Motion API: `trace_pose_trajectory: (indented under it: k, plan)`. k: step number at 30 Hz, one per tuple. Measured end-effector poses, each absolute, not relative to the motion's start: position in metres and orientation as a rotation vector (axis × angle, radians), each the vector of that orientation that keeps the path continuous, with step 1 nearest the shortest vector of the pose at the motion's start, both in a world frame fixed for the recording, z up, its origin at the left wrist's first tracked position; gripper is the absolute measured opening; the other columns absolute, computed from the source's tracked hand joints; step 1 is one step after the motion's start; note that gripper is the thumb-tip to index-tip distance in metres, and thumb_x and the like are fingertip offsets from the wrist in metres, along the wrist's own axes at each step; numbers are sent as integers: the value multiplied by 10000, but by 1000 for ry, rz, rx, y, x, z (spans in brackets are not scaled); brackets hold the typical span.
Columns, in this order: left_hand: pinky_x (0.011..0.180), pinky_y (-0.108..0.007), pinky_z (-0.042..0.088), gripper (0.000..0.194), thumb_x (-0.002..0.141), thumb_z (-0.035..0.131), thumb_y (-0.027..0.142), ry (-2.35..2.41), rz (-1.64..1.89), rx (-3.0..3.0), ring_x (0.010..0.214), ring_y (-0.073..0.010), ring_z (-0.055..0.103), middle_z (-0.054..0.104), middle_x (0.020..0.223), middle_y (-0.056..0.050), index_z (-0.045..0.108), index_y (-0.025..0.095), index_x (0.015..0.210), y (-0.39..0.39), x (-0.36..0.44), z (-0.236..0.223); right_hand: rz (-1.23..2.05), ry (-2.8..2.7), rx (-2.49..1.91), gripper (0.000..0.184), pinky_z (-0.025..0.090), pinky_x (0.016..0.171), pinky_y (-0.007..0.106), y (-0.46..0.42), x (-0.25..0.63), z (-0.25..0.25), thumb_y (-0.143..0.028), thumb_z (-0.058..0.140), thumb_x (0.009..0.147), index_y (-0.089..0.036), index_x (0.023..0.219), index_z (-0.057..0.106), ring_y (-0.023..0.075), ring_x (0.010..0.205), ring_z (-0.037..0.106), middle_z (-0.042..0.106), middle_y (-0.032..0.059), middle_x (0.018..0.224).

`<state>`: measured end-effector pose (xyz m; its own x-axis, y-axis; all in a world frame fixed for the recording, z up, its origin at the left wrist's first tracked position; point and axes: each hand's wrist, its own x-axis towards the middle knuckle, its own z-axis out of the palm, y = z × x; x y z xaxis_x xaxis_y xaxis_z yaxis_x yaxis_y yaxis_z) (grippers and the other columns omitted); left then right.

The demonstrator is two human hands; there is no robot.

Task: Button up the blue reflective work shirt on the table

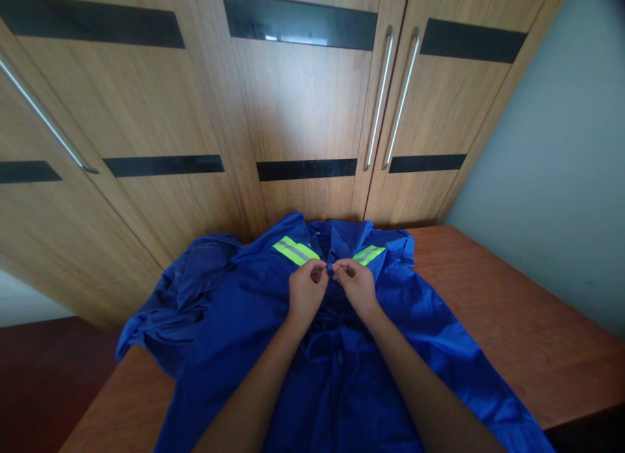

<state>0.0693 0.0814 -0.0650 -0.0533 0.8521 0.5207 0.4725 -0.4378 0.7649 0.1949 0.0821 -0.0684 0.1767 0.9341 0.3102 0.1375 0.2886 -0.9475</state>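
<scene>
A blue work jacket (254, 329) with yellow-green reflective strips lies spread out, its collar toward the wardrobe. At the upper front opening, just below the collar, my left hand (308, 285) pinches the fabric edge. Close beside it, my right hand (355, 282) pinches the facing edge, and the fingertips of both hands nearly meet. A small part of the front edge shows between them; whether a button is there is too small to tell. The cloth below the hands is bunched. Lower down the front, a button (340, 357) appears on the jacket.
The jacket rests on a reddish-brown wooden table (488, 290). A crumpled dark blue garment (195, 290) lies at the left, hanging over the table's edge. Behind stands a wooden wardrobe (303, 101) with metal handles, and a pale wall (551, 153) is at the right.
</scene>
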Motion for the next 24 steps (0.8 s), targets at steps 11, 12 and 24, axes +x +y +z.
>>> trace_pose_trajectory:
  k: [11, 12, 24]
  plan:
    - [604, -254, 441, 126, 773, 580, 165, 1625, 986, 2399, 667, -195, 638, 692, 752, -34, 665, 256, 791, 81, 53, -53, 851, -1534, -1172, 194, 409, 481, 227, 90, 208, -77, -357, 597, 762, -195, 751, 703, 135, 491, 561, 638, -13, 546]
    - [594, -254, 435, 116, 765, 591, 175, 1645, 924, 2434, 656, -199, 635, 689, 737, -35, 671, 259, 757, 84, 49, -48, 792, -1610, -1196, 201, 415, 494, 232, 93, 212, -76, -363, 586, 779, -208, 758, 711, 143, 505, 577, 647, -14, 549]
    - [849, -345, 455, 338, 737, 667, 387, 1930, 800, 2159, 964, -274, 623, 689, 1038, -136, 671, 169, 996, 198, -37, -1, 405, -1757, -1714, 200, 449, 735, 291, 209, 254, -52, -322, 563, 815, -203, 815, 724, 231, 874, 664, 734, 82, 859]
